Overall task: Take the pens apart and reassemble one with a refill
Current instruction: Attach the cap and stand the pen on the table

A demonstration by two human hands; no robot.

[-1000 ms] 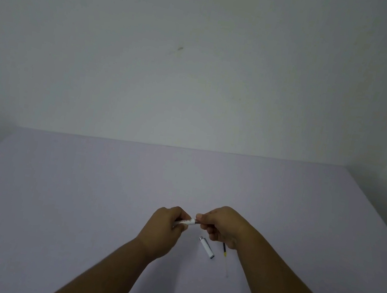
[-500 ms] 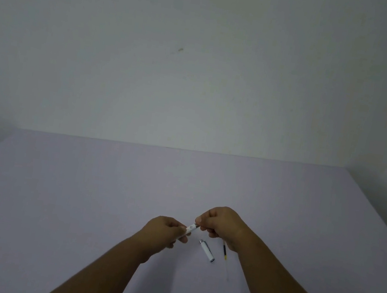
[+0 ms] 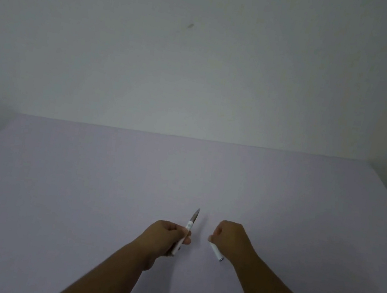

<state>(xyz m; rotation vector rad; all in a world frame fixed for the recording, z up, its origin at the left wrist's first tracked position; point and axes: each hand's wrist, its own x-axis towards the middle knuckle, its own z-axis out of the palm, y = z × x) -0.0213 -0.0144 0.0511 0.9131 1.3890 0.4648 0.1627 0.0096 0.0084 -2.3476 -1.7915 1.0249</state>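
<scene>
My left hand [image 3: 168, 236] is shut around a white pen [image 3: 187, 229]. The pen's grey pointed tip sticks up and away from me, and its rear end shows below my fingers. My right hand [image 3: 231, 238] is a loose fist a short way to the right, apart from the pen. A white pen cap [image 3: 218, 253] lies on the table just below this fist. Its upper end runs under my fingers, and I cannot tell whether they touch it. The thin refill seen earlier is hidden behind my right forearm.
The work surface is a pale lilac table [image 3: 105, 183] whose far edge meets a plain white wall. The table's right edge slants down at the far right, and its left edge falls off at the lower left.
My hands have come apart. The left hand now holds the pen alone and has swung its tip upward. The right hand has let go and moved right, down to the cap.
</scene>
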